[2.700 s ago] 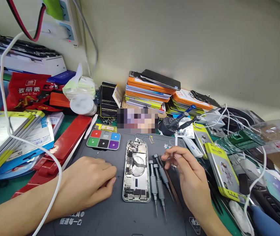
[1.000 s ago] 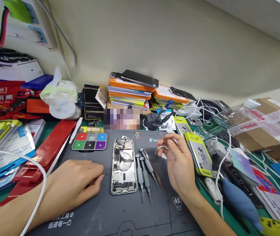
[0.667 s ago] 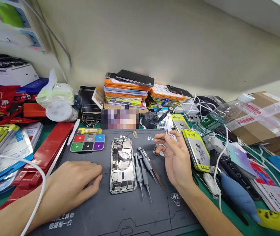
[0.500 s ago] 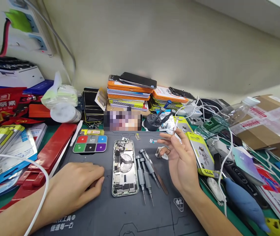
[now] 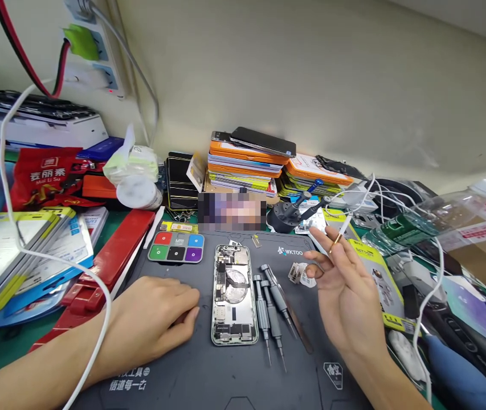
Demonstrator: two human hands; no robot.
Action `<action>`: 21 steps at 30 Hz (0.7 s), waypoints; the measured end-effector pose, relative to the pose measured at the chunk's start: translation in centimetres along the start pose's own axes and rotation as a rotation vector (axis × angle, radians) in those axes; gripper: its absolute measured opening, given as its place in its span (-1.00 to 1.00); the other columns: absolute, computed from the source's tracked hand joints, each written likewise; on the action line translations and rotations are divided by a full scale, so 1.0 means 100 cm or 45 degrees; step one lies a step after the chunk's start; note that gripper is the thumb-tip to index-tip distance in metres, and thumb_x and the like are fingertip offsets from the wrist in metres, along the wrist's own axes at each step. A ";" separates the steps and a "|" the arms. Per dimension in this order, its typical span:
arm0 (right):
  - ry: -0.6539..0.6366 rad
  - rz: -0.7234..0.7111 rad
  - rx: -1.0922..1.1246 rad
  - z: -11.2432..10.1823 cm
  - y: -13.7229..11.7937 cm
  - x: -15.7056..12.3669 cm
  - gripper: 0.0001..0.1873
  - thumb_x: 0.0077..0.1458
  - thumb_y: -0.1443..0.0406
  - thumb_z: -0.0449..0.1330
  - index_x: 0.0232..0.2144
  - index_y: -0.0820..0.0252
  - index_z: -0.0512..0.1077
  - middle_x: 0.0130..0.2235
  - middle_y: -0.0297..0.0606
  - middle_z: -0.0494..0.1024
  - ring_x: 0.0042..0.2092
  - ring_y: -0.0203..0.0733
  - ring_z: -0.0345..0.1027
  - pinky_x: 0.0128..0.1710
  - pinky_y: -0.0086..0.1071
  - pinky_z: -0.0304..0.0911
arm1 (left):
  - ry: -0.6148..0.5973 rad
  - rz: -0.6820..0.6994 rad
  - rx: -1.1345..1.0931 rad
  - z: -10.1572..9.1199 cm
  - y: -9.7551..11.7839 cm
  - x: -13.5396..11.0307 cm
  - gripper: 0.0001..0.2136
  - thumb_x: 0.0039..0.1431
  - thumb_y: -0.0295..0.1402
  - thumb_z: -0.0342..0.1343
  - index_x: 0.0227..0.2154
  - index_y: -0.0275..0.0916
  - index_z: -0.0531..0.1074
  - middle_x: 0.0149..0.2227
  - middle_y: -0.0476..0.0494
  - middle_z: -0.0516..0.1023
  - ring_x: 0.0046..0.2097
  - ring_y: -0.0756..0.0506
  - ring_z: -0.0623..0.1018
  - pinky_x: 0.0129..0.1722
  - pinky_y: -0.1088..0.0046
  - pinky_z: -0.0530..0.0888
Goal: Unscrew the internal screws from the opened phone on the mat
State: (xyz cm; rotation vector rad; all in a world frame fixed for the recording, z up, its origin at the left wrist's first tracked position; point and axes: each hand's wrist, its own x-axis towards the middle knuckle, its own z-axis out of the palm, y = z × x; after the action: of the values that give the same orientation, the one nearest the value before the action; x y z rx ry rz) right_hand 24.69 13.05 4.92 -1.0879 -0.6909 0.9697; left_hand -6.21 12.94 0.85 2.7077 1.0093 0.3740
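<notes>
An opened phone lies face down on a dark grey work mat, its inner parts showing. My left hand rests palm down on the mat just left of the phone, fingers loosely curled, holding nothing. My right hand hovers right of the phone, palm turned inward, with a thin white and copper stick tool between its fingers. Three grey screwdrivers lie side by side between the phone and that hand. A small white part sits on the mat by the fingertips.
A colour-coded screw tray sits at the mat's top left. Stacked orange phone boxes stand behind. Yellow-edged packages, white cables and a blue tool crowd the right. A red case and packets lie left.
My right hand has turned palm inward and drifted right, away from the screwdrivers, keeping the stick tool. My left hand stays put. The view has swung slightly left.
</notes>
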 end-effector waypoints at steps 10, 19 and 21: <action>-0.067 0.033 -0.039 0.002 0.001 -0.002 -0.73 0.18 0.14 0.48 -0.10 0.05 0.61 0.14 -0.15 0.66 -0.32 -0.25 0.49 -0.45 -0.43 0.41 | 0.014 -0.002 -0.006 0.000 0.000 -0.001 -0.73 0.42 -0.44 -0.11 -0.45 -0.14 0.21 -0.50 0.07 0.43 -0.47 -0.05 0.47 -0.42 0.33 0.24; -0.090 0.063 -0.046 0.002 0.000 -0.003 -0.79 0.19 0.15 0.45 -0.15 0.05 0.60 0.00 -0.18 0.70 -0.39 -0.26 0.40 -0.47 -0.41 0.36 | 0.014 -0.006 0.012 0.000 0.001 -0.001 -0.74 0.41 -0.44 -0.10 -0.46 -0.13 0.21 -0.51 0.08 0.43 -0.48 -0.05 0.48 -0.43 0.33 0.25; -0.090 0.063 -0.048 0.002 0.000 -0.004 -0.80 0.20 0.15 0.45 -0.15 0.05 0.61 0.00 -0.19 0.70 -0.39 -0.27 0.39 -0.47 -0.41 0.36 | 0.025 0.003 0.012 0.000 0.001 0.000 -0.74 0.41 -0.45 -0.10 -0.46 -0.13 0.21 -0.51 0.08 0.43 -0.48 -0.04 0.48 -0.43 0.33 0.25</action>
State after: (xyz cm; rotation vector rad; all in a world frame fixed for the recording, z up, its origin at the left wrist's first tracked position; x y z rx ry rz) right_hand 24.35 12.82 5.02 -1.1127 -0.7452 1.0447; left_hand -6.17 12.85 0.89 2.7189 1.0158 0.3981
